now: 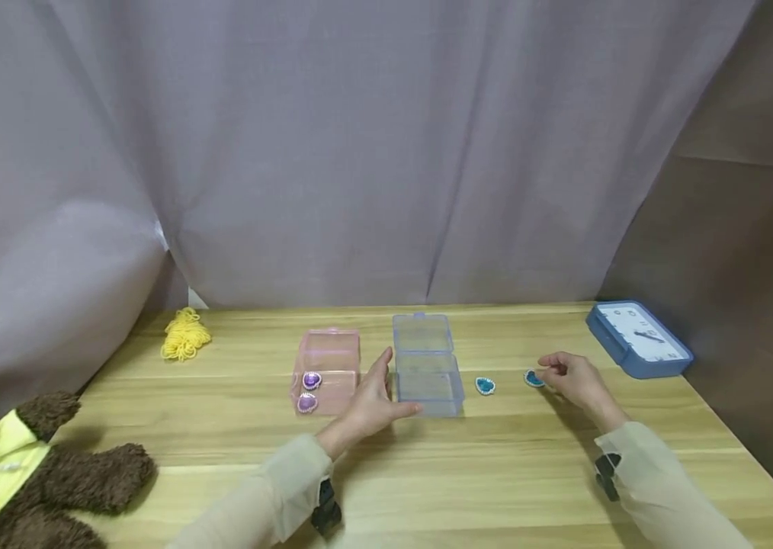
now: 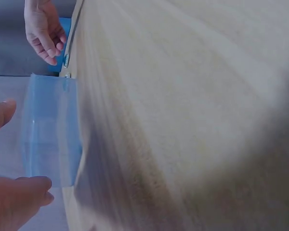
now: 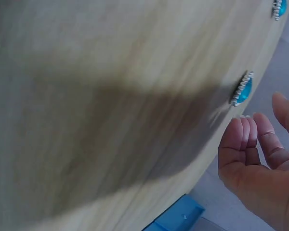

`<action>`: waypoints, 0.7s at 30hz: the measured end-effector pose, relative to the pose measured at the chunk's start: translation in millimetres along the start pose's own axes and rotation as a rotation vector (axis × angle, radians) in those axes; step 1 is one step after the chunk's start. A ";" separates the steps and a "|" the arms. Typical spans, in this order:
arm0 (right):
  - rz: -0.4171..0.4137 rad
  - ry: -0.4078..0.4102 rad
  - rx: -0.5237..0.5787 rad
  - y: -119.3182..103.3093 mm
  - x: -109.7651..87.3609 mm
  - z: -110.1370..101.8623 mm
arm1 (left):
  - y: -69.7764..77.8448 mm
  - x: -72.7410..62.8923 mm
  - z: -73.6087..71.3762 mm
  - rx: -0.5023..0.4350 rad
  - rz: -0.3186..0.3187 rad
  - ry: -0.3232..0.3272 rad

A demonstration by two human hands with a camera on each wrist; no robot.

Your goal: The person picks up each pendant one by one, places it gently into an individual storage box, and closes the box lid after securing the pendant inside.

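Observation:
My left hand [image 1: 370,404] is spread beside a clear blue plastic box [image 1: 428,381], its thumb at the box's near left corner. The box's lid is swung back. In the left wrist view, thumb and finger stand apart before the blue box [image 2: 53,130]. My right hand [image 1: 575,383] is over a blue heart-shaped gem [image 1: 533,378] with a pearly rim, partly covering it. In the right wrist view its fingers bend loosely, thumb apart, just short of the heart gem [image 3: 243,90]; a bit of white beading shows past the fingertips. Another blue heart gem [image 1: 485,386] lies between box and hand.
A pink box [image 1: 328,341], lid back, holds two purple heart gems [image 1: 312,380] left of my left hand. Yellow string [image 1: 185,335] lies at the back left. A brown plush toy [image 1: 94,476] is at the front left, a blue clock [image 1: 642,339] at the right edge.

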State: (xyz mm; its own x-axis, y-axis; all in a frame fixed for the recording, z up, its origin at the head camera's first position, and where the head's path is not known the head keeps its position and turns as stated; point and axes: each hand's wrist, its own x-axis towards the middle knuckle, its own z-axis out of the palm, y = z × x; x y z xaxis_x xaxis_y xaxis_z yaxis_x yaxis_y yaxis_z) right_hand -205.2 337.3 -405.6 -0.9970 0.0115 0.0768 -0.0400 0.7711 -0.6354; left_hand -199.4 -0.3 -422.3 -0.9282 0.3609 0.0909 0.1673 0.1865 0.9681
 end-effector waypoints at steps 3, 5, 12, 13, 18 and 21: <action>0.031 -0.022 0.002 2.8 2.0 1.4 | -4.1 2.7 2.5 0.029 0.004 0.018; 0.059 -0.043 -0.008 4.9 3.6 2.3 | -6.5 4.2 3.6 0.039 0.007 0.025; 0.095 -0.083 -0.042 7.8 7.1 6.4 | -13.0 7.2 4.8 -0.133 0.039 -0.011; 0.093 -0.084 -0.045 7.7 7.6 6.7 | -13.4 7.2 4.8 -0.147 0.037 -0.014; 0.093 -0.083 -0.054 8.0 10.6 8.8 | -15.8 8.9 4.9 -0.140 0.003 0.001; 0.082 -0.071 -0.057 9.8 12.1 10.5 | -17.4 10.6 5.1 -0.124 0.001 0.005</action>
State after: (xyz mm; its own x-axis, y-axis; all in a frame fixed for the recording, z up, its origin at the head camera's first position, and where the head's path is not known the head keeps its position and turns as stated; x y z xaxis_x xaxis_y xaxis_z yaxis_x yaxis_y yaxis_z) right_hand -218.3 338.3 -418.9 -0.9991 0.0323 -0.0290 0.0432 0.8042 -0.5928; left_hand -210.4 4.9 -439.3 -0.9297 0.3563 0.0932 0.1267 0.0716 0.9894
